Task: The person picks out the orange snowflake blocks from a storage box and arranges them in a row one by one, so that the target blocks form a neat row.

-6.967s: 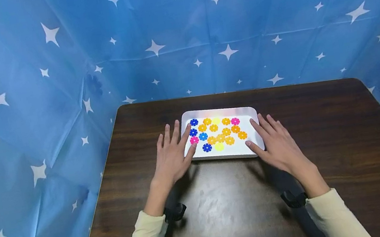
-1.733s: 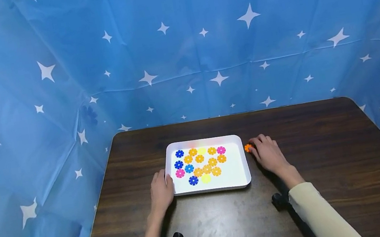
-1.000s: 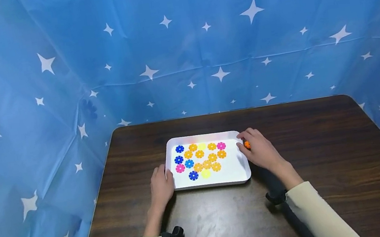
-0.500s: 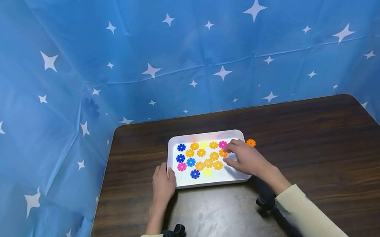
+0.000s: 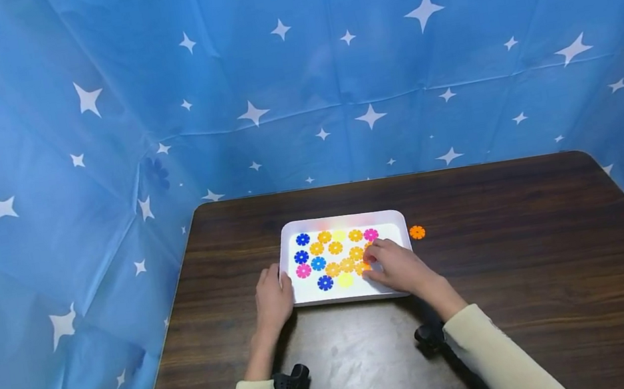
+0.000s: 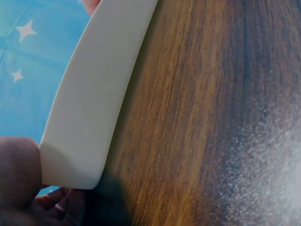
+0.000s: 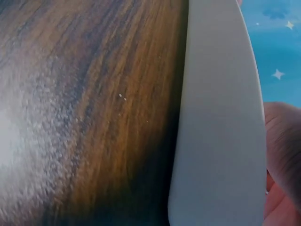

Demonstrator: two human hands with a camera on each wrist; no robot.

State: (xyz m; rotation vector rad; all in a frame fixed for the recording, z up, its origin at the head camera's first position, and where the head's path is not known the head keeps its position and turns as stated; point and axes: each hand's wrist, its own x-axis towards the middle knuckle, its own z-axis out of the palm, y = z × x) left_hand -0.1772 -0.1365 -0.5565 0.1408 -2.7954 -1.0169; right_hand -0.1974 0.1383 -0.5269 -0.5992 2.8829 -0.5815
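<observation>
A white tray [image 5: 342, 221] holds several flat, notched flower-shaped discs in blue, pink, yellow and orange. My left hand [image 5: 274, 298] grips the tray's left end near the front corner; in the left wrist view its thumb [image 6: 19, 172] lies at the rim and fingers curl beyond the wall. Over the tray's right part is my right hand [image 5: 400, 268], thumb and fingertips apart beside an orange disc [image 5: 362, 269]. Those fingers partly cover another orange disc behind it. In the right wrist view, the tray wall [image 7: 221, 117] hides the fingertips.
A single orange disc [image 5: 417, 232] lies on the dark wooden table [image 5: 527, 256], just right of the tray. Blue star-patterned cloth [image 5: 306, 74] hangs behind and beside the table. A black band with a camera sits on each wrist.
The orange disc once pinched by my right hand now lies on the table. That hand has moved left over the tray and lowered toward another disc. My left hand has gone to the tray's edge.
</observation>
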